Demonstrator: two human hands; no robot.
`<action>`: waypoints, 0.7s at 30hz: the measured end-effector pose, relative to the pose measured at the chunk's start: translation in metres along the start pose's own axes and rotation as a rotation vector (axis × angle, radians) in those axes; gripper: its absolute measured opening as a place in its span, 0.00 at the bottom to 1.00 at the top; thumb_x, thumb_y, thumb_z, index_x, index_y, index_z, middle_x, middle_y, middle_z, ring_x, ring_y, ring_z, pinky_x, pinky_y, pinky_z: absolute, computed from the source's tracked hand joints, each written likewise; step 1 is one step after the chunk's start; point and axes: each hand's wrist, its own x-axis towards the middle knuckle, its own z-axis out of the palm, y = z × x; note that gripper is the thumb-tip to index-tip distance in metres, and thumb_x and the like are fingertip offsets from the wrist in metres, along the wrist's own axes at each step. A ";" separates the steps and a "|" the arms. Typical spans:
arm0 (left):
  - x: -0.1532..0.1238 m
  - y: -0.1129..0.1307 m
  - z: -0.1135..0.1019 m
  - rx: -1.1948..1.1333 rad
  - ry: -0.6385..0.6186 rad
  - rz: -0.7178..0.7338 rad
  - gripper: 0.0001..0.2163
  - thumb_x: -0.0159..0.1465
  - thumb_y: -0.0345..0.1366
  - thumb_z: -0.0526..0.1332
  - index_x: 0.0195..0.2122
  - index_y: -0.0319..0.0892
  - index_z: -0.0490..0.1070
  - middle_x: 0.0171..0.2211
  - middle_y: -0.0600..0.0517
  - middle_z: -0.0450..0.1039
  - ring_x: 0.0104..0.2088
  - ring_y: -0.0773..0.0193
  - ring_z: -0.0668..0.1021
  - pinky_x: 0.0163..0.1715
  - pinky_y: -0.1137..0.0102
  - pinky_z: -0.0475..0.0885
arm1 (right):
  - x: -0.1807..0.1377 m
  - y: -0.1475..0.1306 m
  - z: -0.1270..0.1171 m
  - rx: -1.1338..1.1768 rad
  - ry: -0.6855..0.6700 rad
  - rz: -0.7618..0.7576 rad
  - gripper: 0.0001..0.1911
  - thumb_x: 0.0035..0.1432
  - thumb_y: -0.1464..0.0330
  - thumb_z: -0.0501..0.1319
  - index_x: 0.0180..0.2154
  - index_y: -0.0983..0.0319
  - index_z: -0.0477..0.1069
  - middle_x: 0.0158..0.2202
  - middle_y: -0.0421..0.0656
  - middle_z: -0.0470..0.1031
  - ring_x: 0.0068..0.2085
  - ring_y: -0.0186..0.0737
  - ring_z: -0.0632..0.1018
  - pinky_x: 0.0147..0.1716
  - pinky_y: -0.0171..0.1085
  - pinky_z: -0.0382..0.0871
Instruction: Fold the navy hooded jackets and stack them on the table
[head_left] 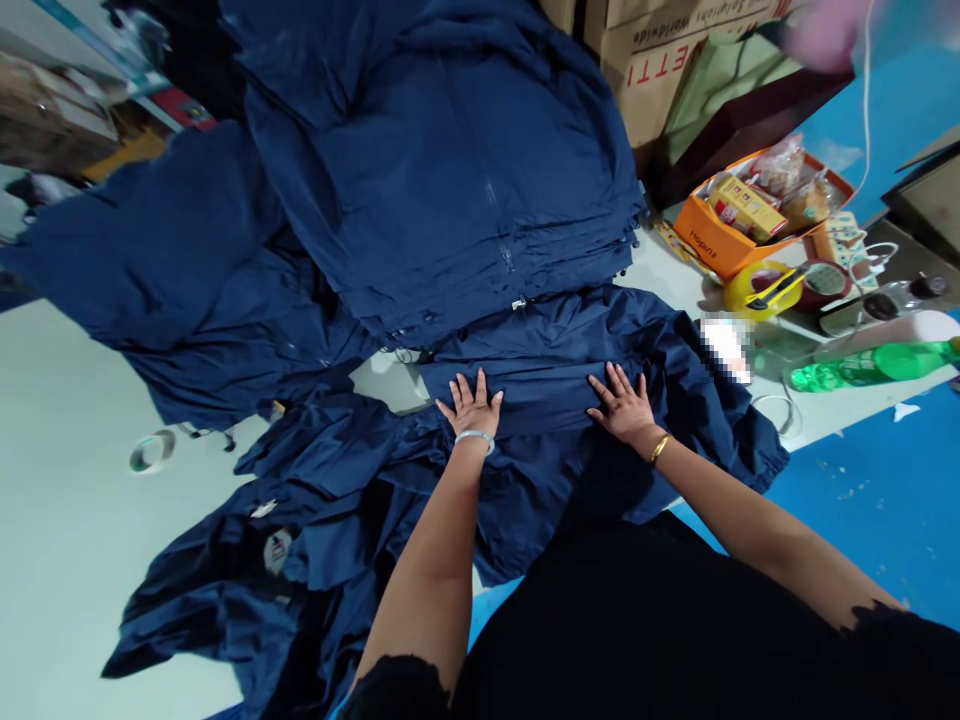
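Observation:
A navy blue jacket (pixel 547 370) lies spread on the white table (pixel 67 500) in front of me, partly folded. My left hand (pixel 471 405) rests flat on it with fingers spread; a pale bangle sits on that wrist. My right hand (pixel 622 403) also lies flat on the jacket, fingers apart, with a gold bangle on the wrist. Neither hand grips anything. Just beyond the hands rises a tall stack of folded navy jackets (pixel 450 170).
More navy jackets (pixel 300 540) lie crumpled at the left and front. A tape roll (pixel 152 450) sits on the table at left. At right are an orange box of snacks (pixel 750 215), yellow tape (pixel 761 290), a green bottle (pixel 877 365) and cardboard boxes (pixel 660 60).

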 end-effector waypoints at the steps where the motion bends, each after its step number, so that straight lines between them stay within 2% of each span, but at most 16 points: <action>1: -0.002 0.001 -0.001 0.000 0.011 0.003 0.34 0.74 0.55 0.47 0.79 0.50 0.45 0.79 0.41 0.35 0.78 0.43 0.42 0.71 0.33 0.33 | 0.000 -0.001 -0.003 -0.002 0.009 0.000 0.38 0.70 0.48 0.55 0.76 0.49 0.52 0.80 0.50 0.40 0.78 0.62 0.47 0.70 0.74 0.40; 5: -0.016 -0.001 0.002 0.019 0.103 0.086 0.35 0.75 0.54 0.48 0.79 0.49 0.42 0.80 0.43 0.31 0.78 0.43 0.39 0.70 0.32 0.31 | 0.001 -0.001 -0.008 0.000 0.028 -0.012 0.35 0.72 0.50 0.53 0.75 0.49 0.53 0.80 0.48 0.39 0.78 0.64 0.45 0.70 0.75 0.35; 10: -0.014 0.001 0.012 0.023 -0.047 0.040 0.33 0.75 0.54 0.46 0.78 0.51 0.45 0.79 0.44 0.36 0.78 0.46 0.42 0.71 0.34 0.30 | 0.003 0.010 -0.002 -0.005 -0.060 0.012 0.32 0.73 0.51 0.51 0.74 0.49 0.56 0.79 0.48 0.43 0.78 0.59 0.48 0.69 0.75 0.37; 14: -0.014 0.012 -0.001 -0.001 -0.018 0.022 0.34 0.75 0.53 0.46 0.79 0.49 0.43 0.79 0.43 0.36 0.78 0.45 0.41 0.70 0.33 0.29 | -0.005 0.011 -0.014 0.004 -0.019 -0.048 0.32 0.74 0.52 0.52 0.74 0.50 0.56 0.79 0.48 0.42 0.78 0.59 0.47 0.71 0.72 0.36; 17: -0.044 0.017 -0.005 0.006 0.053 0.104 0.34 0.75 0.52 0.48 0.79 0.47 0.43 0.79 0.43 0.35 0.78 0.43 0.40 0.70 0.34 0.28 | -0.031 0.009 -0.025 0.008 0.014 -0.146 0.31 0.74 0.53 0.52 0.74 0.49 0.57 0.79 0.46 0.43 0.78 0.57 0.47 0.72 0.68 0.31; 21: -0.111 0.015 0.019 0.052 0.049 0.186 0.35 0.74 0.52 0.52 0.79 0.47 0.47 0.79 0.42 0.36 0.78 0.42 0.40 0.70 0.34 0.27 | -0.077 0.009 -0.023 0.013 -0.040 -0.185 0.32 0.73 0.53 0.53 0.74 0.49 0.57 0.79 0.46 0.45 0.78 0.57 0.48 0.73 0.66 0.30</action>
